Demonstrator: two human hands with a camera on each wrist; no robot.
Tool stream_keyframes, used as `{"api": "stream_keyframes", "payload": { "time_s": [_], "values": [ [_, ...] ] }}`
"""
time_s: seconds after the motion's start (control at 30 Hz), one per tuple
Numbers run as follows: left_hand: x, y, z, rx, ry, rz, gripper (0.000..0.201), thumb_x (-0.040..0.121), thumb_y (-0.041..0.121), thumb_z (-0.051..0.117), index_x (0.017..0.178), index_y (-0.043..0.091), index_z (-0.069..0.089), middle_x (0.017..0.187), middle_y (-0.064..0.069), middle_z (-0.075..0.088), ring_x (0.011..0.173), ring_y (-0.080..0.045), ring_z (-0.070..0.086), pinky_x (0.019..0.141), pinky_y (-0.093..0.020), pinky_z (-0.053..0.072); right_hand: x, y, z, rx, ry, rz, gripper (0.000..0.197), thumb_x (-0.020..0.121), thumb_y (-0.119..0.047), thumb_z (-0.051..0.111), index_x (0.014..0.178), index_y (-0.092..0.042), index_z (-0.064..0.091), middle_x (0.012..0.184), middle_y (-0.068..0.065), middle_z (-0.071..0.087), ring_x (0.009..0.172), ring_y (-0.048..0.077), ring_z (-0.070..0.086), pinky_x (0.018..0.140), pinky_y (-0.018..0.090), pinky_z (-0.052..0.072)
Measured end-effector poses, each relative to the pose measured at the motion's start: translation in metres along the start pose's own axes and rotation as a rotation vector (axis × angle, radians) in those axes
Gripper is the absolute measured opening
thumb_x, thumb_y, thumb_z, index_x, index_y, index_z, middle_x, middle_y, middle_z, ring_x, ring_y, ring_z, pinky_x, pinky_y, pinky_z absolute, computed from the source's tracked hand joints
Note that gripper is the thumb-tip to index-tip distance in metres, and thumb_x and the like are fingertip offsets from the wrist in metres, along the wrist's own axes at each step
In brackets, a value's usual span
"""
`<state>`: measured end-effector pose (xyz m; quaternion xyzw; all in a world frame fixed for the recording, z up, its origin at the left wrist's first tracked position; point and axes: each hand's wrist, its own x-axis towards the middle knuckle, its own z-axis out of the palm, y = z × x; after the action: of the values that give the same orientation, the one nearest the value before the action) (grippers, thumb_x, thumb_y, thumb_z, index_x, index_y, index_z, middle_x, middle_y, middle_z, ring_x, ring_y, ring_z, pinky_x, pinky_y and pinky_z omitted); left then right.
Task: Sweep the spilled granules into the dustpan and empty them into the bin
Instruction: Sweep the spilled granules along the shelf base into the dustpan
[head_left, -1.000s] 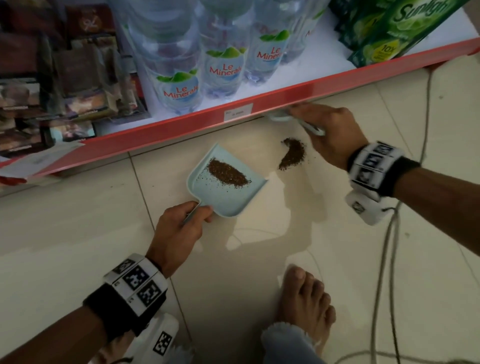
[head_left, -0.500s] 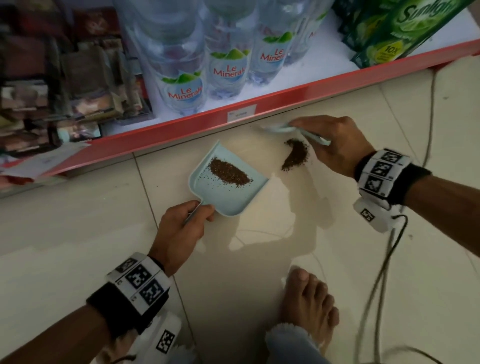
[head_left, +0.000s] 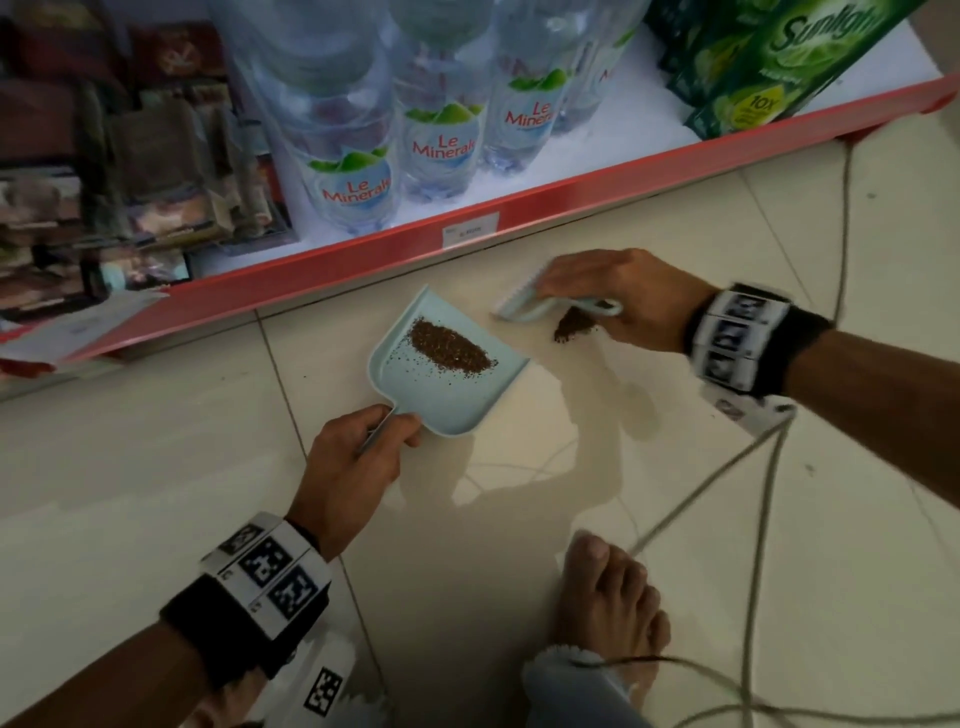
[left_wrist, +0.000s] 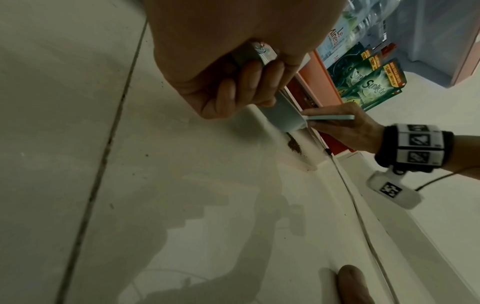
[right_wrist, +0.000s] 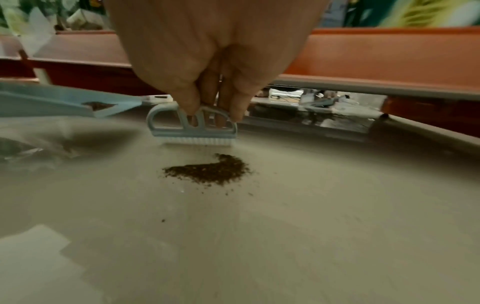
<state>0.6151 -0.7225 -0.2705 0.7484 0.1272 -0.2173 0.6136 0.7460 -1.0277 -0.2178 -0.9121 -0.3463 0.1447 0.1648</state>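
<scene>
Tiled floor (head_left: 156, 467). Red-edged shelf (head_left: 571, 187), water bottles (head_left: 353, 171). Pale-blue dustpan (head_left: 441, 400) on floor, granules (head_left: 449, 345) inside, handle gripped by left hand (head_left: 353, 467). Right hand (head_left: 618, 291) grips small brush (right_wrist: 193, 131); loose granule pile (right_wrist: 210, 169) beside its bristles.

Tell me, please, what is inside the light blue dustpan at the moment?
The dustpan holds an elongated heap of brown granules with a few stray grains scattered around it. The pan floor under the heap is covered. A second pile lies outside on the floor.
</scene>
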Motion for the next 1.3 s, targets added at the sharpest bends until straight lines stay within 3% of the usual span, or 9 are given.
{"api": "stream_keyframes", "payload": {
  "time_s": [0.2,0.33,0.57,0.7,0.77,0.9,1.07,1.17,1.3],
  "values": [
    [0.003,0.001,0.003,0.027,-0.018,-0.008,0.035,0.079,0.051,0.056,0.067,0.019,0.064,0.046,0.008,0.038,0.044,-0.01,0.034,0.043,-0.021,0.03,-0.021,0.038,-0.002,-0.02,0.432,0.208,0.036,0.091,0.004,0.056,0.125,-0.007,0.065,0.124,0.012,0.067,0.109,0.027,0.065,0.099,0.03,0.05],
    [0.006,0.003,0.008,0.037,-0.026,0.014,0.032,0.087,0.043,0.058,0.069,0.018,0.064,0.047,0.008,0.039,0.044,-0.008,0.035,0.041,-0.016,0.03,-0.007,0.048,0.004,-0.089,0.357,0.455,0.051,0.082,0.007,0.05,0.128,-0.012,0.063,0.125,0.016,0.066,0.108,0.038,0.063,0.092,0.038,0.051],
    [0.008,0.002,0.007,0.048,-0.011,0.031,0.03,0.095,0.033,0.058,0.07,0.018,0.064,0.046,0.008,0.039,0.043,-0.008,0.036,0.041,-0.016,0.031,-0.041,0.027,0.01,0.001,0.111,0.138,0.044,0.09,0.003,0.057,0.133,-0.008,0.06,0.133,0.011,0.062,0.118,0.027,0.063,0.102,0.039,0.05],
    [0.008,0.001,0.008,0.046,-0.015,0.027,0.03,0.093,0.035,0.058,0.07,0.017,0.064,0.046,0.007,0.038,0.043,-0.009,0.035,0.041,-0.016,0.03,-0.051,0.041,-0.004,-0.046,0.351,0.224,0.04,0.094,0.001,0.054,0.131,-0.011,0.061,0.128,0.01,0.065,0.108,0.019,0.065,0.097,0.027,0.049],
    [0.009,0.002,0.01,0.041,-0.022,0.027,0.031,0.094,0.035,0.058,0.069,0.017,0.064,0.046,0.007,0.038,0.043,-0.009,0.034,0.04,-0.016,0.03,-0.047,0.061,-0.014,-0.089,0.454,0.397,0.038,0.094,-0.001,0.051,0.129,-0.01,0.062,0.122,0.015,0.068,0.104,0.031,0.068,0.092,0.032,0.052],
    [0.011,0.004,0.014,0.055,-0.032,0.028,0.031,0.095,0.032,0.058,0.069,0.017,0.064,0.046,0.006,0.038,0.042,-0.01,0.033,0.04,-0.016,0.03,-0.042,0.081,-0.017,-0.09,0.359,0.721,0.04,0.093,-0.007,0.049,0.13,-0.013,0.063,0.118,0.022,0.069,0.103,0.043,0.065,0.091,0.044,0.052],
    [0.009,0.007,0.014,0.034,-0.027,0.022,0.031,0.095,0.03,0.058,0.068,0.015,0.063,0.047,0.005,0.037,0.042,-0.009,0.033,0.04,-0.016,0.029,-0.059,0.027,0.008,0.02,0.221,0.449,0.038,0.094,-0.008,0.054,0.129,-0.02,0.064,0.093,0.011,0.076,0.051,0.022,0.06,0.065,0.03,0.055],
    [0.008,0.008,0.013,0.033,-0.019,0.007,0.032,0.095,0.027,0.058,0.068,0.011,0.062,0.047,0.003,0.037,0.042,-0.01,0.033,0.04,-0.017,0.029,-0.066,0.012,0.006,0.026,0.287,0.368,0.033,0.097,-0.014,0.051,0.128,-0.021,0.061,0.097,0.006,0.075,0.063,0.026,0.068,0.069,0.032,0.058],
    [0.007,0.01,0.014,0.043,-0.028,0.001,0.032,0.096,0.026,0.057,0.072,0.005,0.062,0.047,0.002,0.036,0.043,-0.01,0.033,0.041,-0.018,0.029,-0.045,0.043,-0.008,-0.114,0.424,0.59,0.032,0.092,-0.005,0.048,0.119,-0.01,0.063,0.1,0.022,0.072,0.08,0.042,0.068,0.076,0.043,0.057]
  ]
}}
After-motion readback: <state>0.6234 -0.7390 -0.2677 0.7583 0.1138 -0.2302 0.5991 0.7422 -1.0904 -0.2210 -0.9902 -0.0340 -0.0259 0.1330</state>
